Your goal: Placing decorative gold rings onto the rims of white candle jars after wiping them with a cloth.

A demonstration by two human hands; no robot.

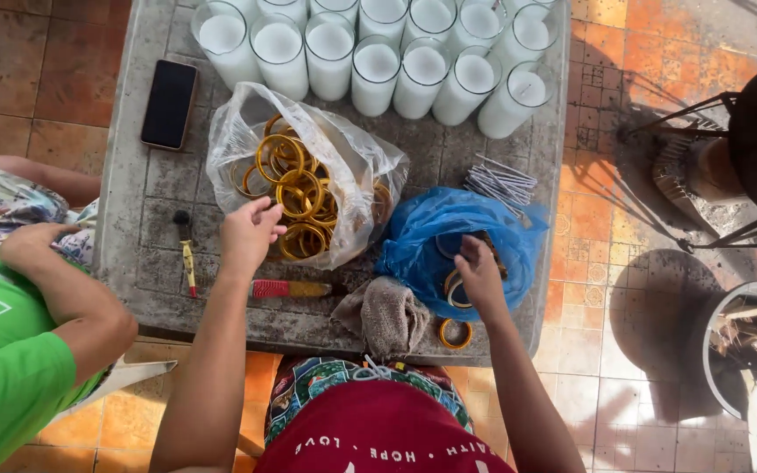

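At left hand (251,232) fingertips: gold rings (295,188) in clear bag (357,166) — light, stiff, slippery; pinch rim | left fingers curled, touching one ring | right hand (477,271) inside blue bag (435,232) — grip unclear

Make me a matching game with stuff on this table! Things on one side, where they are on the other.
Things:
1. phone
2. glasses of white wax
3. gold rings
4. grey cloth

Places:
A. inside the clear plastic bag
B. in rows along the far edge of the table
C. on the near edge, beside the blue bag
D. lying flat at the table's left side

Pairs: 1-D, 2-B, 3-A, 4-C
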